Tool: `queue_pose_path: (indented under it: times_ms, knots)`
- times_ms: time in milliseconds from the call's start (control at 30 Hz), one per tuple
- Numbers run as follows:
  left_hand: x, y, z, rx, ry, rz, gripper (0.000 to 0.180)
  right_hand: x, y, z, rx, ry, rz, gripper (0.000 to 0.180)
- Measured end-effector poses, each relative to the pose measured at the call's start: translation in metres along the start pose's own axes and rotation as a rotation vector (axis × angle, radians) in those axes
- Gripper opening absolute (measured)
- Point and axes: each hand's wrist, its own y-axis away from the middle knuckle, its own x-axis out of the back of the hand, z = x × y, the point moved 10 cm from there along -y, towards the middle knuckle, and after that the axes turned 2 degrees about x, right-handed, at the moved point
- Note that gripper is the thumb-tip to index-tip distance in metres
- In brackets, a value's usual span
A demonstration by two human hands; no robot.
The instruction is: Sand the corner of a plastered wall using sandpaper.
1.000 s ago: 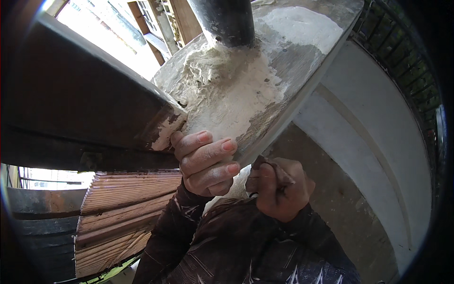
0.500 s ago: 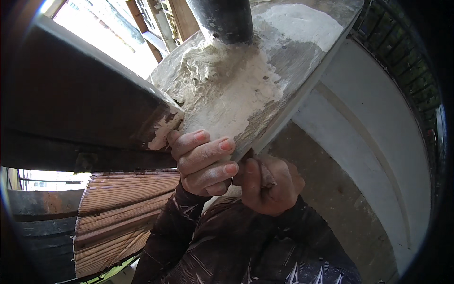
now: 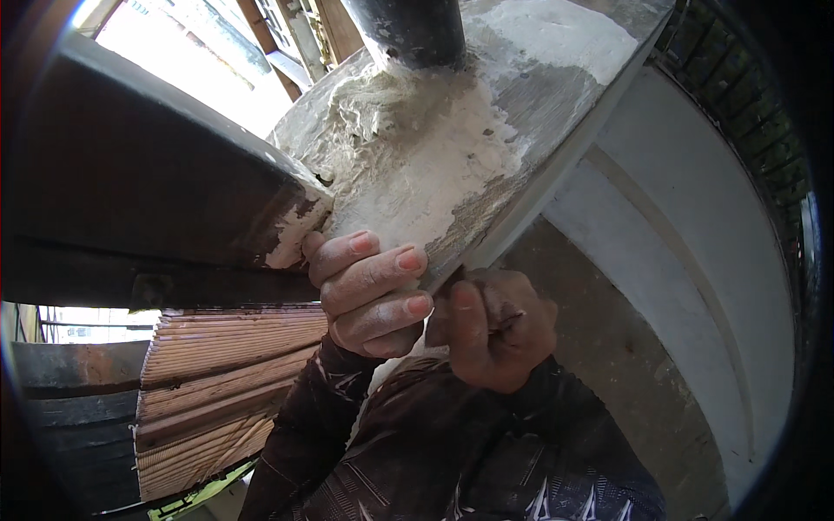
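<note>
Daylight floods the upper left of the frame, where pale window frames (image 3: 287, 48) show beyond a dark, broad beam (image 3: 148, 182) that slants across the left side. Below it, in the lower left, lies a stack of ribbed reddish-brown boards (image 3: 217, 391), with a dark rusty surface (image 3: 78, 369) just beside them at the frame's left edge.

At the top centre a black pipe (image 3: 413, 30) rises out of a lumpy mound of white plaster (image 3: 408, 130), which spreads over a flat board (image 3: 539, 95) tilted from the upper right down toward the centre. The board's lower tip sits at mid-frame, right at both hands.

The left hand (image 3: 369, 295), just left of centre, has its fingers curled together over the board's lower edge, fingertips pressing on the plastered face, next to a smear of plaster on the beam's corner. The right hand (image 3: 495, 326), touching the left one on its right, is closed in a fist around a thin dark tool (image 3: 504, 321) right under the board's edge; most of the tool is hidden, so its kind cannot be told. Dark patterned sleeves (image 3: 452, 460) fill the lower centre.

To the right, a grey concrete floor (image 3: 634, 382) meets a curved white wall (image 3: 695, 234), and a dark railing (image 3: 764, 113) runs along the upper right rim.
</note>
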Motion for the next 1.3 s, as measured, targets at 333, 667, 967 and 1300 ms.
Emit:
queue_pose_path:
  times_ms: [333, 667, 967, 1300]
  knots:
    - [-0.004, -0.003, 0.003, -0.045, -0.024, 0.023, 0.032, -0.004, 0.008, 0.022, -0.121, -0.417, 0.027, 0.007]
    - [-0.001, -0.005, 0.004, -0.031, -0.016, 0.065, 0.035, -0.004, 0.006, 0.021, -0.058, -0.544, 0.024, 0.016]
    - [0.001, -0.004, 0.003, -0.025, -0.037, 0.024, 0.035, 0.003, 0.002, 0.02, -0.076, -0.333, 0.066, 0.013]
    - [-0.003, -0.002, 0.003, -0.06, 0.007, 0.04, 0.034, 0.005, 0.005, 0.016, -0.052, -0.172, 0.056, 0.004]
